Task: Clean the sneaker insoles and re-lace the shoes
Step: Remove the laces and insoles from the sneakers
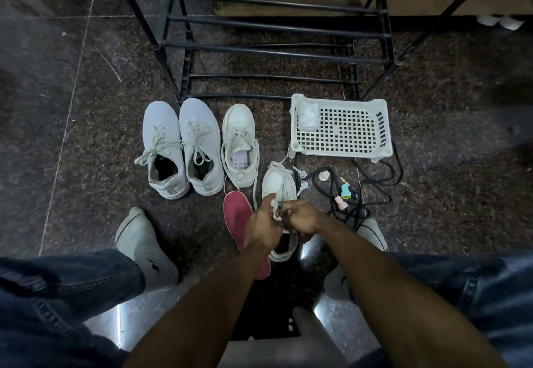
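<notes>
We sit on a dark speckled stone floor (86,125) in front of a black metal shoe rack (274,35), with the work spread between our knees. Our left hand (264,227) and right hand (302,220) meet over the white sneaker (281,186), both pinching its loose white lace (276,214) near the tongue, probably to thread or pull it through an eyelet. The red insole (239,217) lies flat just left of that shoe, partly under our left wrist, likely taken out for cleaning. Its partner sneaker (239,148) and a grey pair (180,148) wait in a row. A white basket (341,128) sits nearby.
</notes>
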Available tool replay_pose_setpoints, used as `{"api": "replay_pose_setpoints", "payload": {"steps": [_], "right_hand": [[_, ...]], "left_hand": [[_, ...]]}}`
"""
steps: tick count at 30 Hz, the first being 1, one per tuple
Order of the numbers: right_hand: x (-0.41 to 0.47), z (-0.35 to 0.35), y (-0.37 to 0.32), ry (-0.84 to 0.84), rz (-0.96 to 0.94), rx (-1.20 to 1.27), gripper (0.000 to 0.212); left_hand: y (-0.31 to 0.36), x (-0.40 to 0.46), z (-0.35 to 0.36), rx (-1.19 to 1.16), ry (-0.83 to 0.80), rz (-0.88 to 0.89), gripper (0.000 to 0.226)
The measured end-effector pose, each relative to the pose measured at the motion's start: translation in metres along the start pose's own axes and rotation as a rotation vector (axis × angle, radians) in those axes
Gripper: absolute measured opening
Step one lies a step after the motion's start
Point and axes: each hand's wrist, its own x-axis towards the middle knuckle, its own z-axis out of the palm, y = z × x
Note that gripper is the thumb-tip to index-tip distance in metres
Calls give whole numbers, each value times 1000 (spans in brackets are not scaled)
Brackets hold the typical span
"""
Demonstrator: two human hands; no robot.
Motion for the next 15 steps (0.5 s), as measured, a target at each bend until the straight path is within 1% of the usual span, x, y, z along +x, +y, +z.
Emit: {"api": "replay_pose_setpoints", "payload": {"steps": [2, 4, 7, 9, 12, 15], "right_hand": [[-2, -1, -2, -38, 49, -17, 29], [-3, -6, -4, -73, 97, -66, 21], [-5, -19, -12, -114, 147, -128, 21], [-7, -29, -16, -158, 183, -112, 19], [-9, -42, -18, -204, 235, -55, 13], [-12, -48, -15, -255, 251, -22, 16]], "left_hand": [[-1, 1, 1, -59, 6, -24, 68], [-1, 2, 1, -55, -11, -11, 68], [1, 3, -4, -8, -58, 34, 66], [1, 4, -7, -7, -110, 59, 71], [0, 6, -9, -90, -183, 117, 80], [0, 12, -10, -154, -261, 179, 74]]}}
